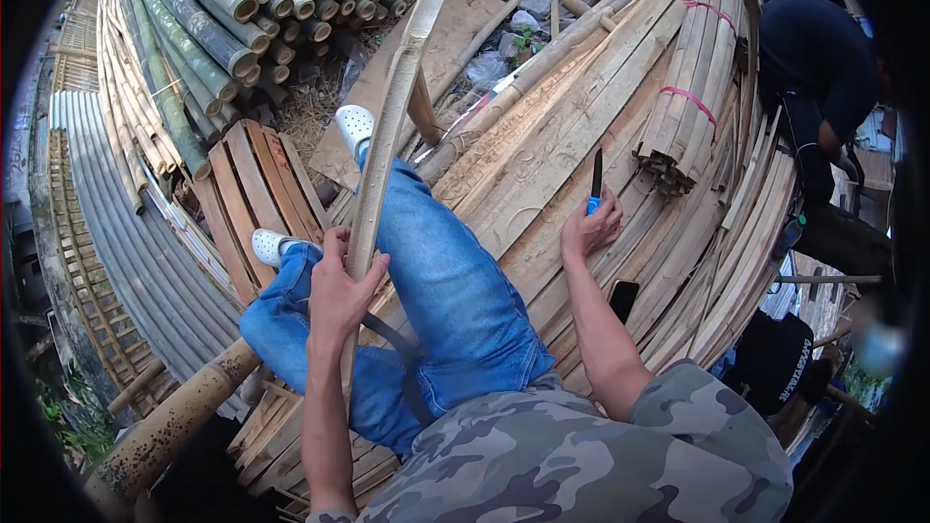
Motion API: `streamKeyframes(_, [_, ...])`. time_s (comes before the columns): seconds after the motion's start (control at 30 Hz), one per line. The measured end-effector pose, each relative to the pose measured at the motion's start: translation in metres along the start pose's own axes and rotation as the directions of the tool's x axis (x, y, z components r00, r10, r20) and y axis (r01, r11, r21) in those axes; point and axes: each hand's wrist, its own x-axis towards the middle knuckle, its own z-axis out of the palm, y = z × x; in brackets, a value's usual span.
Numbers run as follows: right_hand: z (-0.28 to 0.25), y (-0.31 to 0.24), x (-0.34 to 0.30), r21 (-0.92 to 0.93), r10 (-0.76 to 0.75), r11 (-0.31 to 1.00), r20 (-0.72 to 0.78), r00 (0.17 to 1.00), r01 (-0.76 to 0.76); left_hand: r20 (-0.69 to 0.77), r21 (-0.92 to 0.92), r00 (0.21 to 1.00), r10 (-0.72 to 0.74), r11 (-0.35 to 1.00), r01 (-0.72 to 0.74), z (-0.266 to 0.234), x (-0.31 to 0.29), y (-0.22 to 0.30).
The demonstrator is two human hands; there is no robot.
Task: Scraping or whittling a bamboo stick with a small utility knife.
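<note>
My left hand (344, 286) is closed around a long split bamboo strip (397, 97), its thumb along one edge. The strip slants from beside my hip, between my legs, up past the top of the view. My right hand (593, 223) grips a knife (597, 174) with a blue handle and a dark blade pointing away from me. That hand is just above the stacked wooden slats (528, 203), apart from the strip. Most of the knife's handle is hidden by my fingers.
A dark phone (623, 300) lies on the slats near my right forearm. Bundled slats (693, 87) tied with pink cord lie at far right, near a person in dark clothes (814, 48). Bamboo poles (203, 29) are stacked at far left, by corrugated sheeting (126, 194).
</note>
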Motion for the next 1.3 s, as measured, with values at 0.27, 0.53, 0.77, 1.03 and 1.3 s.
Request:
streamKeyframes(0.27, [-0.005,-0.002,-0.001,-0.115,0.013,0.993,0.105,0.994,-0.001,0.301,-0.296,0.93,-0.211,0.906,0.302,-0.01,0.083,0.057])
streamKeyframes(0.53, [0.002,0.003,-0.002,-0.26,-0.017,0.965,0.072,0.997,0.035,0.134,-0.372,0.976,-0.171,0.904,0.209,-0.021,0.064,0.062])
streamKeyframes(0.77, [0.004,0.002,-0.008,-0.104,-0.013,0.994,0.164,0.986,0.031,-0.047,-0.472,0.972,-0.23,0.863,0.182,0.022,0.039,0.063])
streamKeyframes(1.03, [-0.03,0.009,0.029,0.005,0.096,0.994,0.422,0.902,-0.108,-0.301,-0.242,0.952,-0.055,0.97,-0.021,0.072,0.032,0.043])
streamKeyframes(1.3, [-0.041,-0.135,0.093,0.708,-0.536,0.685,0.65,0.539,-0.172,-0.266,-0.179,0.955,-0.128,0.98,0.082,0.072,0.036,0.055])
